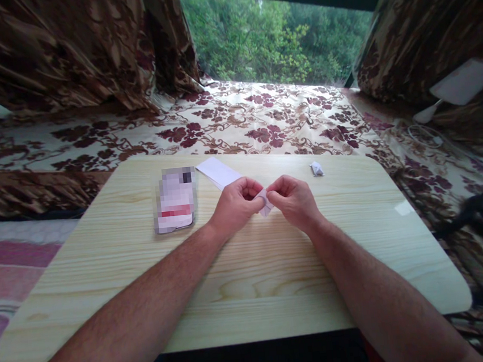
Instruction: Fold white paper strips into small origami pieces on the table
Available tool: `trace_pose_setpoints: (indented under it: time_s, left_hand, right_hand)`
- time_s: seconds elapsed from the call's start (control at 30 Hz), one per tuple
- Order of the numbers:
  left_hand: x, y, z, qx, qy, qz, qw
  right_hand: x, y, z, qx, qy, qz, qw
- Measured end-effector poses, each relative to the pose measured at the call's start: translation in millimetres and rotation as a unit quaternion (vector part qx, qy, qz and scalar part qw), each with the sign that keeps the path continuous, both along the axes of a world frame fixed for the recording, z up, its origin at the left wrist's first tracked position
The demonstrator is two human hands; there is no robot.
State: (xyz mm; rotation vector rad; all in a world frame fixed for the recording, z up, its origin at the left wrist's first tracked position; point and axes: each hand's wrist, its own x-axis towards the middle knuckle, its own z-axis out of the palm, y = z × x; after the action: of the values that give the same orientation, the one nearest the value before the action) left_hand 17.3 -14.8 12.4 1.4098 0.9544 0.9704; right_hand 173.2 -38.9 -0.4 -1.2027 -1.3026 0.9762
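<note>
Between my two hands is a small folded piece of white paper (264, 206), with crease lines showing on its lower part. My left hand (238, 199) pinches its left side between thumb and fingers. On the other side, my right hand (291, 198) grips the upper right edge, fingers curled. Just behind my left hand lies a flat white paper strip (218, 172), partly covered by that hand. A small folded white paper piece (316, 168) rests on the table to the right, apart from both hands.
A blurred-out phone-like object (176, 201) lies on the left of the wooden table (252, 294). Near the right edge is a pale patch (404, 208). Beyond the table are a floral cloth (265, 116), curtains (84, 54), a window and a white lamp-like object (465, 82) with a cord.
</note>
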Motion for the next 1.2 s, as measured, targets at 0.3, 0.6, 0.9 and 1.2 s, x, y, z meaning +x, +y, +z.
trace_pose_setpoints:
  time_s: [0.3,0.6,0.9,1.2]
  left_hand:
    - [1.8,-0.5,-0.7,0.007,0.006,0.008,1.0]
    - [1.2,-0.5,-2.2,0.011,0.015,0.001,1.0]
    - [2.0,-0.7,-1.9,0.014,0.016,0.002,1.0]
    - [-0.6,0.1,-0.3,-0.004,0.014,-0.013,1.0]
  right_hand:
    - [-3.6,1.3,2.3,0.012,0.061,-0.009,0.998]
    - [-2.4,1.4,1.5,0.006,0.043,-0.018,0.999]
    - [-2.2,2.0,1.0,0.015,0.052,-0.016,0.998]
    - [-1.7,0.8,1.5,-0.007,0.025,0.012,1.0]
